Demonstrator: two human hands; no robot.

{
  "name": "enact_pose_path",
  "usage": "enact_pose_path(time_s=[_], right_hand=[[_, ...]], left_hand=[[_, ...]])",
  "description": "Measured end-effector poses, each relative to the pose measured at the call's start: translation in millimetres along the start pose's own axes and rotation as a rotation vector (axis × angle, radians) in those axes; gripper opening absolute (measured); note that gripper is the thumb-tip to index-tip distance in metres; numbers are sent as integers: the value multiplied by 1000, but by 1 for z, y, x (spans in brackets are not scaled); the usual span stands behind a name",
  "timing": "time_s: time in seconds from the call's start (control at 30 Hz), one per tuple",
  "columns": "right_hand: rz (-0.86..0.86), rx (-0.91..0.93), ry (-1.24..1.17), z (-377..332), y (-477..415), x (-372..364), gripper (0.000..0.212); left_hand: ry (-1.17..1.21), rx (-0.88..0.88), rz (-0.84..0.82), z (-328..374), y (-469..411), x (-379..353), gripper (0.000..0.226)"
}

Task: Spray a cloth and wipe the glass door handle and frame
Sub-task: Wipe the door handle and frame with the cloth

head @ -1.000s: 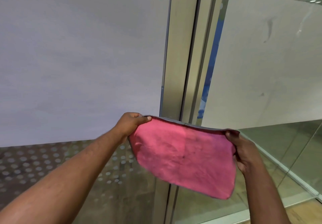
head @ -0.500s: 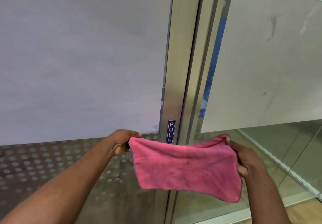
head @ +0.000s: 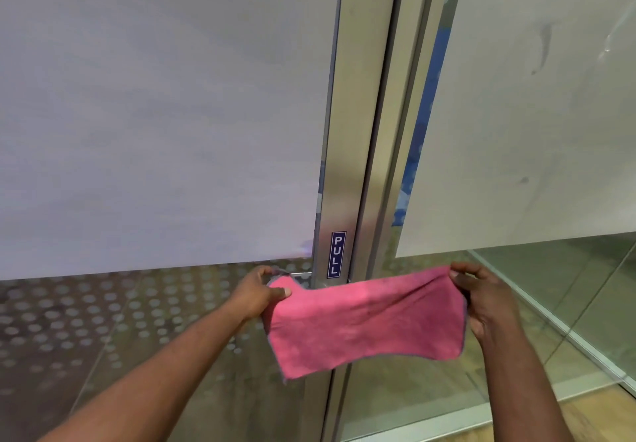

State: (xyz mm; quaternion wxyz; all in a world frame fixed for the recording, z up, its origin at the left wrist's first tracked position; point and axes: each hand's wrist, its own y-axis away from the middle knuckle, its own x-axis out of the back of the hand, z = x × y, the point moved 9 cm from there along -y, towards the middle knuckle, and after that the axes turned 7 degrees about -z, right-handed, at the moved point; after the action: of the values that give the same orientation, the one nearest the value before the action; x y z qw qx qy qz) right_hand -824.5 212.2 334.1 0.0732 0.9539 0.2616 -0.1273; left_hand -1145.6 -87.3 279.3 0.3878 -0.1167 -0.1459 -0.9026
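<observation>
Two hands stretch a pink cloth [head: 364, 321] across the metal door frame [head: 347, 152], just below its blue PULL label [head: 338, 254]. The left hand [head: 256, 292] pinches the cloth's upper left corner between thumb and fingers; the right hand [head: 485, 299] grips the upper right corner, fingers closed on the fabric. No spray bottle shows. Wiping appears about to begin: the next move calls for pressing the cloth against the handle, which is largely hidden behind it.
</observation>
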Motion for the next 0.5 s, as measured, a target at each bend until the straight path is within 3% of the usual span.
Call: enact_pose_path(time_s=[0.13,0.2,0.3,0.4,0.5], right_hand=[[34,1,23,-1,-1,9,23],[47,17,38,-2,0,11,22],[58,64,76,-7,2,12,21],[43,104,54,-13,4,10,15],[-10,92,-3,-20,5,6,22]], left_hand=[[-153,-174,104,27,10,13,46],[-132,-205,115,32,14,17,32],[1,-187,124,37,16,19,1],[145,-113,68,38,18,18,20],[389,-96,-122,47,22,9,16]])
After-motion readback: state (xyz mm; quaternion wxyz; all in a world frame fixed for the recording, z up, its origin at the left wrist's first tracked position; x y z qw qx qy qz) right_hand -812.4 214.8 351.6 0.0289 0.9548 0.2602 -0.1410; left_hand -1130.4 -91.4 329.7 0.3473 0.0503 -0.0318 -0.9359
